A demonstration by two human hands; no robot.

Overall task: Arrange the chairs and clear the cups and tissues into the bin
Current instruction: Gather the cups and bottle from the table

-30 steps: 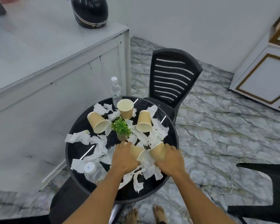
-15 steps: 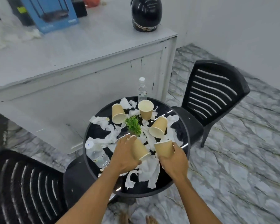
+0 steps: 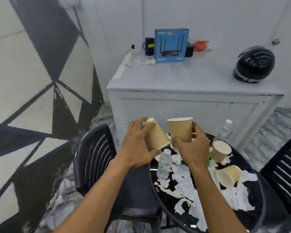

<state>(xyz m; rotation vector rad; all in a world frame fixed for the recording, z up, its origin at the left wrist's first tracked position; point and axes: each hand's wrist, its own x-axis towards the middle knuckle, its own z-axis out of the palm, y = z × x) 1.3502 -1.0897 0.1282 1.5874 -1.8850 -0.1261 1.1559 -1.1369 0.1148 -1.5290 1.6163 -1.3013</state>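
My left hand [image 3: 136,145] grips a tan paper cup [image 3: 155,135] turned mouth down and tilted. My right hand [image 3: 192,148] holds a second tan cup [image 3: 180,127] upright beside it. Both cups are lifted above the left edge of the round black table [image 3: 252,214]. Two more cups [image 3: 221,149] [image 3: 228,175] lie on the table among several torn white tissues [image 3: 185,187]. A black slatted chair [image 3: 94,152] stands to the left of the table, and part of another chair [image 3: 284,172] shows at the right edge. No bin is in view.
Two clear water bottles [image 3: 165,163] [image 3: 225,129] are on the table, one of them behind my hands. A grey counter [image 3: 191,91] behind holds a blue router box [image 3: 170,45], a black helmet [image 3: 254,64] and small items. A black-and-white patterned wall is at left.
Both hands have lifted their cups off the table. My view has swung left, so the table now sits at lower right and the left chair is central.
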